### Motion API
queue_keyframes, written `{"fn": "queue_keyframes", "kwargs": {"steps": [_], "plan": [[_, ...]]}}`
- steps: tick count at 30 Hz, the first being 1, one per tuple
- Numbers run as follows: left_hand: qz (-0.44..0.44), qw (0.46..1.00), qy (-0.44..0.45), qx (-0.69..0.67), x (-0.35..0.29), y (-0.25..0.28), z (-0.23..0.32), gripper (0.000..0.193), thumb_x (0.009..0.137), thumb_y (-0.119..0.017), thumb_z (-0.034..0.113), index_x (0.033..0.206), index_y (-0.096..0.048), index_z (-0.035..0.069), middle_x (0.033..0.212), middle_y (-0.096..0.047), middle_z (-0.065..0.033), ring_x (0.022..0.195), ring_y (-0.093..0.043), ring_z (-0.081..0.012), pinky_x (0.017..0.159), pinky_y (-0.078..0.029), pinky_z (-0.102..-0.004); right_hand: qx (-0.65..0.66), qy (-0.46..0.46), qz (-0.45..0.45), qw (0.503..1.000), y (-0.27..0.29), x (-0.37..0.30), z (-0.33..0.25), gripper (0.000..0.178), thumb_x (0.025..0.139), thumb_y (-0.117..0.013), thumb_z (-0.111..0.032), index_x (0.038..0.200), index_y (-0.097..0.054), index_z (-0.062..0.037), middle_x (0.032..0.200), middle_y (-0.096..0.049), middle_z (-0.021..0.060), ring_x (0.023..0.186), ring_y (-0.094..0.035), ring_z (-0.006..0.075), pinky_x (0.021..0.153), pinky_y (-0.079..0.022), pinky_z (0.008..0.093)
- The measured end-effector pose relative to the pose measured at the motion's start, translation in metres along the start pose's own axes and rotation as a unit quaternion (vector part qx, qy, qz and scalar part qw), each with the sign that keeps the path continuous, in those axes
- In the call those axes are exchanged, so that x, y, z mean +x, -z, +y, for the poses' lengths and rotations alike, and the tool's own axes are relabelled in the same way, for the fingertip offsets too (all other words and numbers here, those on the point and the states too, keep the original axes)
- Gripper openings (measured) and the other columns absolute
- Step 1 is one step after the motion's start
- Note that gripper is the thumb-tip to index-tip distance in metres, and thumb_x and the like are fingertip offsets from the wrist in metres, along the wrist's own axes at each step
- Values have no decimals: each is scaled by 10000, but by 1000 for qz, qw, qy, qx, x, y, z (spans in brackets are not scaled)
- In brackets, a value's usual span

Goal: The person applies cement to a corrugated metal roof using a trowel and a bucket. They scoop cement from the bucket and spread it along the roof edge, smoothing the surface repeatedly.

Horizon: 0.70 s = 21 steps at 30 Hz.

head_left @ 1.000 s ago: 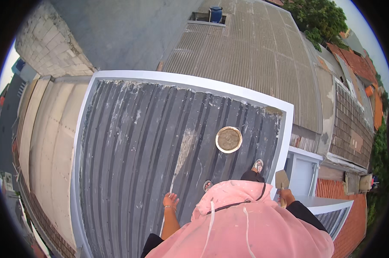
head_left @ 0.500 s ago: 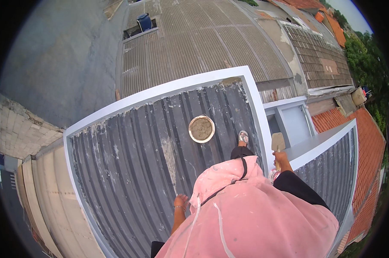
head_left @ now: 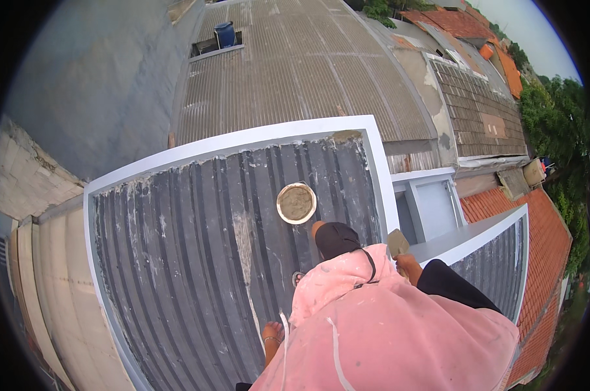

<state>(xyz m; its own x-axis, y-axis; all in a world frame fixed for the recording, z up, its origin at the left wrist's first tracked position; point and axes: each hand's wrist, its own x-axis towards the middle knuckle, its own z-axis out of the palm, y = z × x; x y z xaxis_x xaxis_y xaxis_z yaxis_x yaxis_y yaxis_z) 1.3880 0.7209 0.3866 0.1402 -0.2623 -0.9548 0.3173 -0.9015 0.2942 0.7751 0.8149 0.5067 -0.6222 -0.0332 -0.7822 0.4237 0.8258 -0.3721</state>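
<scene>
My right hand (head_left: 409, 266) is closed around the handle of a trowel (head_left: 398, 243), its flat grey-tan blade pointing up and away over the white parapet. Low beside my body hangs my left hand (head_left: 273, 331), a band on its wrist; the fingers look loosely apart and nothing shows in them. Ahead of me a round bucket with a pale rim (head_left: 282, 216) stands on the dark ribbed roof (head_left: 197, 260). Grey wet mortar (head_left: 296, 201) fills it. Neither hand touches the bucket. My black-clad leg (head_left: 338, 240) is near it.
A raised white parapet (head_left: 243, 141) borders the roof, with a mortar patch (head_left: 347, 135) at its far right corner. Beyond lie a lower corrugated roof (head_left: 288, 78) and a blue barrel (head_left: 225, 34). A tall grey wall (head_left: 99, 85) rises at left; a second parapeted roof (head_left: 493, 267) is right.
My leg has stepped forward toward the bucket. My right hand and trowel have shifted left and lower in view; the left hand sits slightly lower. The view has also shifted.
</scene>
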Motion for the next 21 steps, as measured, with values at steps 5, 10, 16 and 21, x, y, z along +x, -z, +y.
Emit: {"fn": "queue_keyframes", "kwargs": {"steps": [5, 10, 16, 21], "plan": [[-4, 998, 18, 67, -14, 6, -54, 424, 1034, -511, 364, 1402, -551, 157, 1390, -633, -76, 1244, -625, -304, 980, -503, -606, -200, 306, 256, 895, -11, -1, -34, 353, 881, -822, -255, 956, -701, 68, 931, -768, 243, 923, -734, 466, 794, -558, 523], [-36, 986, -4, 164, -18, -19, -73, 406, 1032, -526, 350, 1389, -562, 158, 1375, -647, -62, 1222, -642, -291, 995, -506, -583, -101, 198, 232, 947, -10, 45, -73, 295, 891, -822, -237, 922, -682, 21, 807, -732, 171, 745, -728, 378, 649, -564, 504], [-19, 964, -66, 258, -23, -13, -36, 385, 1030, -544, 334, 1372, -575, 160, 1357, -664, -45, 1196, -662, -276, 1013, -509, -556, -74, 126, 56, 988, -68, 36, -114, 233, 927, -778, -198, 904, -633, -17, 649, -589, 79, 523, -595, 212, 455, -503, 409], [65, 994, 19, -87, -37, -20, 24, 350, 1037, -525, 400, 1305, -612, 193, 1329, -684, -20, 1147, -679, -197, 999, -485, -533, 62, 111, 4, 992, -52, 68, -126, 253, 994, -678, -256, 1112, -599, -47, 687, -566, 85, 508, -566, 217, 443, -499, 424]]}}
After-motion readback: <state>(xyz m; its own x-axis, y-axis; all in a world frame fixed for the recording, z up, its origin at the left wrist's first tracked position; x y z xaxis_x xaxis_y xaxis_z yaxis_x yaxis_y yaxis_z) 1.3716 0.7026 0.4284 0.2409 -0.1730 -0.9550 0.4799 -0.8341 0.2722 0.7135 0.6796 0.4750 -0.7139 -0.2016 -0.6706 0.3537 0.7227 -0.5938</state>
